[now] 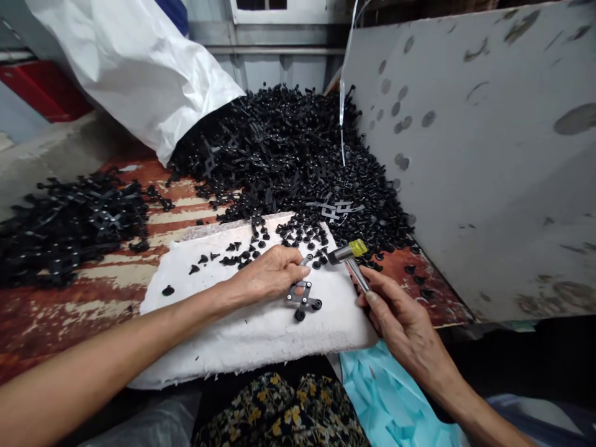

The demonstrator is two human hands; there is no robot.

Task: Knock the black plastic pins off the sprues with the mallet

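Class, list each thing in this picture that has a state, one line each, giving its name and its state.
Left hand: pressing on the cross-shaped piece.
Cross-shaped piece: flat on the white pad.
Right hand: closed on the hammer.
Hammer: raised, head above the pad.
White sack: open, black parts spilling out.

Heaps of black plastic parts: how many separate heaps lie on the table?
2. One large heap of black plastic parts lies at the back, spilling from the white sack. One smaller heap lies at the left edge. Loose pieces are not counted.
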